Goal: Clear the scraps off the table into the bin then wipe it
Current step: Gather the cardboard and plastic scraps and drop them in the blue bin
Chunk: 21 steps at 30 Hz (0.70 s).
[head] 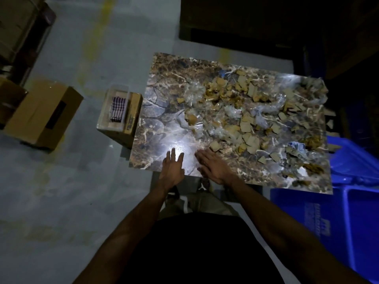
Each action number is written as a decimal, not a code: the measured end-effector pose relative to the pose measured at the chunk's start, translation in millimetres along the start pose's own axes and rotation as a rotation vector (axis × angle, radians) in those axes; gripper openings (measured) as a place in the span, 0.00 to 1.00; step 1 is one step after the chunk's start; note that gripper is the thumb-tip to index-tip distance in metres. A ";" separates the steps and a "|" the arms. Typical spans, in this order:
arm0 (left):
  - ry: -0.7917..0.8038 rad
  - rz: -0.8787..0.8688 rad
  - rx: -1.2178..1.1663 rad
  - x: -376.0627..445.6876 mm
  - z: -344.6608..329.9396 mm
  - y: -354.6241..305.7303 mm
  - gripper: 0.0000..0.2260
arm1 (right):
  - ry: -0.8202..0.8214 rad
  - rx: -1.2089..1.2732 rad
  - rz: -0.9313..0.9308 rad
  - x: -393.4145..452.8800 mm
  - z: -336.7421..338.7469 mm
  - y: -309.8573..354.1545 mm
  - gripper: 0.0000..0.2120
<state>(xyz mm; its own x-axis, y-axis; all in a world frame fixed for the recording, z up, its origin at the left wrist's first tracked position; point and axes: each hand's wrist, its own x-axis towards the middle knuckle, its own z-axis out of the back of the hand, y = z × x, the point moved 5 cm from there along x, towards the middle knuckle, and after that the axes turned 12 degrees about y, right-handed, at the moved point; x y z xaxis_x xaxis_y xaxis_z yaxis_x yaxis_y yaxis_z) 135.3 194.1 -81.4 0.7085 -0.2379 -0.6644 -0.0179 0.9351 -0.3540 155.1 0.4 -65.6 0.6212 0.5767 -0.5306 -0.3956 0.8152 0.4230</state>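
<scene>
A marble-patterned table carries several tan cardboard scraps and crumpled clear plastic pieces across its middle and right half. Both of my hands hover flat over the table's near left corner. My left hand has its fingers spread and holds nothing. My right hand lies palm down beside it, fingers pointing left, just short of the nearest scraps. A blue bin stands at the table's right near corner. A striped folded cloth rests in a clear tray left of the table.
A cardboard box bears the clear tray against the table's left edge. Another cardboard box sits on the grey floor further left. Dark shelving or pallets fill the far right and top. A few scraps lie past the table's right edge.
</scene>
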 end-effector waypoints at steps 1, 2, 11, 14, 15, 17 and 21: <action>-0.004 -0.002 -0.014 0.0 -3.0 -6.0 0.32 | -0.006 -0.018 0.045 -6.7 -4.1 0.6 0.32; -0.005 -0.005 -0.030 -0.5 -6.0 -12.9 0.32 | -0.004 -0.038 0.071 -13.7 -8.9 -1.0 0.31; 0.028 0.070 -0.018 25.0 -47.0 -91.9 0.36 | 0.022 -0.052 0.059 -26.6 7.8 -88.8 0.31; 0.046 0.114 -0.022 34.5 -67.3 -113.3 0.37 | -0.006 -0.088 0.185 -33.2 11.8 -100.8 0.31; 0.037 0.122 -0.023 32.5 -69.1 -122.9 0.36 | 0.006 -0.098 0.222 -41.7 6.6 -104.3 0.31; 0.036 0.129 -0.025 27.2 -69.9 -142.9 0.37 | 0.004 -0.128 0.271 -67.8 -6.4 -112.6 0.31; 0.064 0.114 -0.004 17.6 -72.1 -172.4 0.34 | 0.029 -0.140 0.281 -112.9 -35.8 -146.2 0.31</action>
<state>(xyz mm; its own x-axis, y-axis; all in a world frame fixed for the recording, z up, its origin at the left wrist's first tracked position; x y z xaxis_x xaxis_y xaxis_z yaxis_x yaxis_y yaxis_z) 99.9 9.8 -79.6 0.6552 -0.1461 -0.7412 -0.0987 0.9561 -0.2758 118.6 -182.0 -93.8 0.4556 0.7800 -0.4290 -0.6392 0.6221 0.4521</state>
